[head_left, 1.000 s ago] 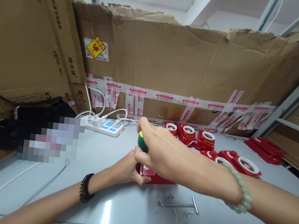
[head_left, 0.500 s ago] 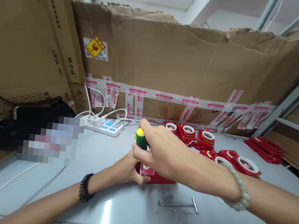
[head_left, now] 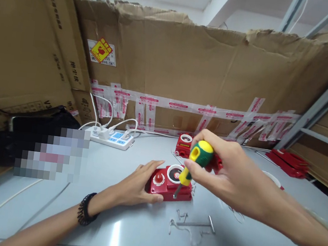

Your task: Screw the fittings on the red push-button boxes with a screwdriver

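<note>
A red box (head_left: 163, 195) with a small red dome and a round white-rimmed window lies on the table. My left hand (head_left: 135, 186) grips its left end, thumb along the front and fingers behind. In my right hand (head_left: 229, 173) is a screwdriver (head_left: 202, 155) with a green and yellow handle, held tilted. Its metal shaft reaches down to the front edge of the box; whether the tip sits in a screw, I cannot tell. In front of the box lie several loose screws (head_left: 181, 215) and a T-shaped metal rod (head_left: 195, 224) with a white cord.
More red boxes (head_left: 180, 151) stand behind, partly hidden by my right hand. A red part (head_left: 289, 164) lies at the far right. At the back left is a white power strip (head_left: 116, 144) with cables. A large cardboard sheet (head_left: 183, 61) closes off the back.
My right hand and the screwdriver have moved right along the box, from its left end to the middle of its front edge. My left hand has shifted slightly left, still on the box.
</note>
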`<state>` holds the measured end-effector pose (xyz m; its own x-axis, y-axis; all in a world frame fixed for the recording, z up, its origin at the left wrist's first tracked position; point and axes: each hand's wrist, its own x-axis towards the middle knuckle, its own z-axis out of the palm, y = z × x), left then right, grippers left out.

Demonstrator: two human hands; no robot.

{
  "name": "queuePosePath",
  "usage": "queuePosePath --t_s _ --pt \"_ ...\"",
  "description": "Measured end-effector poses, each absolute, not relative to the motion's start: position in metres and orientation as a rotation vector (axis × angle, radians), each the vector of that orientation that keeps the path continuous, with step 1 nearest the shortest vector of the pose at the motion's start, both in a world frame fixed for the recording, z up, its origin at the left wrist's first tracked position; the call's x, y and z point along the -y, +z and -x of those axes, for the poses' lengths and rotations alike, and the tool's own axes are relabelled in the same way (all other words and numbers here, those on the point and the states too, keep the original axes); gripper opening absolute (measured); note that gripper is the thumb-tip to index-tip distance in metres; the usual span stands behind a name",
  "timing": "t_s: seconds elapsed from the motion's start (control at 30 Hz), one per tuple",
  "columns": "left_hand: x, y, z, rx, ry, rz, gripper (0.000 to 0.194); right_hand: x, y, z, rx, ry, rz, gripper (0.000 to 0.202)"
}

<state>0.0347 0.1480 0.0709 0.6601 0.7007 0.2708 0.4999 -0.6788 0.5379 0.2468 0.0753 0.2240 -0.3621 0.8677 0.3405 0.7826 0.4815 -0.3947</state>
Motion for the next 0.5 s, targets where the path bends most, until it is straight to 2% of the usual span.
queuePosePath --t_s 0.07,0.1,0.2,0.23,0.4,0.5 --pt "-0.140 0.076 -0.039 -0.930 0.820 -2.558 0.080 -0.072 0.217 -0.258 2.217 0.205 1.410 0.012" --pt "-0.135 0.078 -0.043 -0.915 0.917 -2.624 0.073 -0.070 0.213 -0.262 2.211 0.210 1.423 0.012" --pt "-0.115 0.079 -0.062 -0.799 1.026 -2.838 0.036 -0.066 0.205 -0.270 2.213 0.281 1.449 0.011" --pt "-0.109 0.077 -0.069 -0.768 0.972 -2.884 0.031 -0.064 0.203 -0.272 2.215 0.302 1.460 0.011" --pt "-0.100 0.060 -0.097 -0.761 0.796 -3.007 0.016 -0.059 0.196 -0.277 2.230 0.344 1.454 0.007" --pt "-0.102 0.053 -0.102 -0.757 0.815 -3.064 0.018 -0.059 0.195 -0.282 2.217 0.339 1.430 0.008"
